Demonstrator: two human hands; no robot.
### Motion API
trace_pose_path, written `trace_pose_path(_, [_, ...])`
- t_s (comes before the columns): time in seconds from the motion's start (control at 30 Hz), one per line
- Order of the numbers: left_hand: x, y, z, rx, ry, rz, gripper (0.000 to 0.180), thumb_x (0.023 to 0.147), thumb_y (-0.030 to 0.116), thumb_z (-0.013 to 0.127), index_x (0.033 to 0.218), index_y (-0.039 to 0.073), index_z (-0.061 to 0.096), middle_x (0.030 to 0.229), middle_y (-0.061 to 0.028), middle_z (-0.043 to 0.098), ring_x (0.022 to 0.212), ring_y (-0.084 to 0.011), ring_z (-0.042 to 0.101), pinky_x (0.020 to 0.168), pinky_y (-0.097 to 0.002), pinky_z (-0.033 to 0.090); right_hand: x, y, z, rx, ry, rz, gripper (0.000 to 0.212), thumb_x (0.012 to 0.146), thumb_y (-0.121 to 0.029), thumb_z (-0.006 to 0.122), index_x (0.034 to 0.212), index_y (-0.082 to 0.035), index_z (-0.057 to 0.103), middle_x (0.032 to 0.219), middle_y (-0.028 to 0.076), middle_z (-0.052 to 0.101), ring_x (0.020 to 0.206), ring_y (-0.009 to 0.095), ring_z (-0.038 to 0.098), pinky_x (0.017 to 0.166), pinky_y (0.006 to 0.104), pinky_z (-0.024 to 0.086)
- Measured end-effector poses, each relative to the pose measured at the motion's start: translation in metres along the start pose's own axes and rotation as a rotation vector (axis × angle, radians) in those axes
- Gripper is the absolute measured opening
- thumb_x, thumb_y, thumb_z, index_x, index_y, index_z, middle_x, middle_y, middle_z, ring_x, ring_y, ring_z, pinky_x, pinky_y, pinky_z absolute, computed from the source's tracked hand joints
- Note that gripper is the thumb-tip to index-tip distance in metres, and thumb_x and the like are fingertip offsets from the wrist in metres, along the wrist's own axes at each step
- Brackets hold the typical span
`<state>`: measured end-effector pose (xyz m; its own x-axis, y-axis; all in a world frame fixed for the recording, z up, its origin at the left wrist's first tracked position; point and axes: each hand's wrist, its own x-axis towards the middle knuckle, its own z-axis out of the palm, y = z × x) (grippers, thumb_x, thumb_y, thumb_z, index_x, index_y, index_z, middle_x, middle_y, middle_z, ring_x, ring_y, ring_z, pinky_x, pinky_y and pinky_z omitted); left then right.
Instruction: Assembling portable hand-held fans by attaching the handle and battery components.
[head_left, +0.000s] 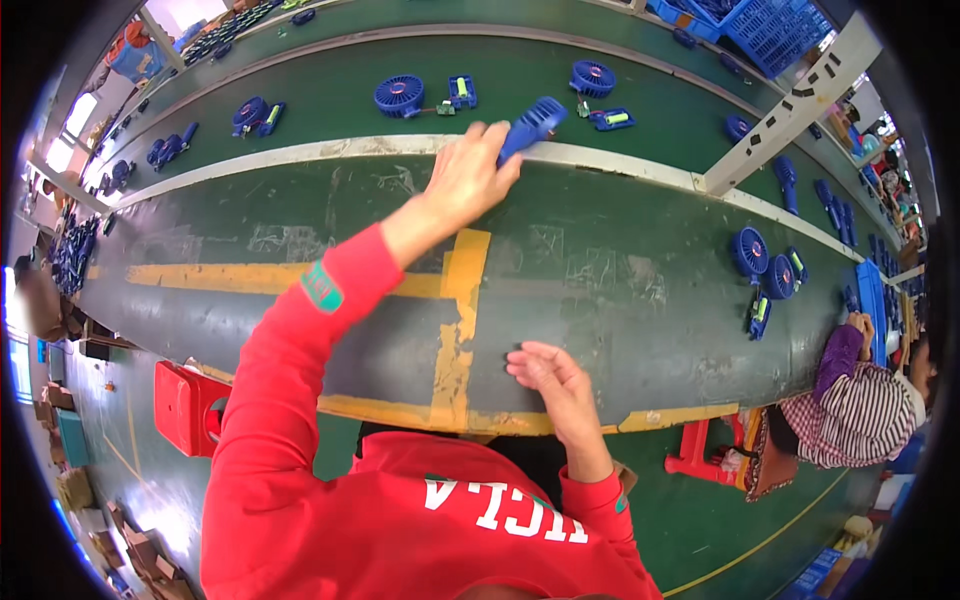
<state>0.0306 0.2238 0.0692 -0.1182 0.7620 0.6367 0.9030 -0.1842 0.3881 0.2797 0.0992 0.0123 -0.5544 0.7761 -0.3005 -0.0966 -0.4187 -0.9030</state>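
We see the left hand (465, 180) stretched far forward on a straight red-sleeved arm, its fingers pinched around a blue ribbed plastic fan part (532, 127) at the pale strip (300, 152) edging the green conveyor belt (330, 95). The right hand (548, 375) rests nearer, well short of that strip, on the worn dark worktable (620, 300), fingers loosely curled and holding nothing.

Green rectangular label (321, 288) on red left sleeve (300, 340).
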Motion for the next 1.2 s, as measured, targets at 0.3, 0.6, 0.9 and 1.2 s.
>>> trace_pose_path(0.3, [0.083,-0.103,0.111,0.307,-0.351,-0.119,0.044,0.078,0.037,0.06,0.108,0.005,0.057,0.108,-0.0179,0.053,0.103,-0.0329,0.054,0.08,-0.0462,0.047,0.016,0.003,-0.003,0.041,0.004,0.105,0.029,0.094,-0.018,0.049,0.117,0.0,0.05,0.105,0.013,0.061,0.09,0.019,0.062,0.076,0.0294,0.051])
trace_pose_path(0.6, [0.102,-0.201,0.023,0.115,-0.404,-0.991,0.082,0.06,0.049,0.077,0.116,-0.005,0.052,0.116,-0.02,0.057,0.106,-0.0292,0.057,0.084,-0.0417,0.048,0.016,0.002,-0.006,0.076,-0.022,0.117,0.028,0.095,-0.016,0.046,0.117,0.0,0.05,0.105,0.014,0.06,0.091,0.02,0.061,0.076,0.0312,0.052])
trace_pose_path(0.9, [0.075,-0.161,0.01,-0.327,-0.253,-0.812,0.063,0.056,0.032,0.085,0.097,-0.008,0.058,0.087,-0.0121,0.064,0.073,-0.019,0.064,0.062,-0.0334,0.052,0.014,0.006,-0.004,0.063,0.003,0.063,0.027,0.094,-0.016,0.048,0.115,0.0,0.051,0.103,0.013,0.061,0.09,0.02,0.062,0.076,0.0298,0.052])
trace_pose_path(1.2, [0.034,-0.012,-0.085,-0.982,-0.232,-0.549,0.047,0.072,0.027,0.075,0.103,-0.003,0.057,0.091,-0.0086,0.064,0.079,-0.0133,0.063,0.074,-0.0267,0.052,-0.004,-0.017,0.003,-0.239,0.159,-0.31,0.034,0.09,-0.012,0.053,0.122,0.0,0.047,0.121,0.012,0.054,0.111,0.021,0.052,0.095,0.0329,0.04])
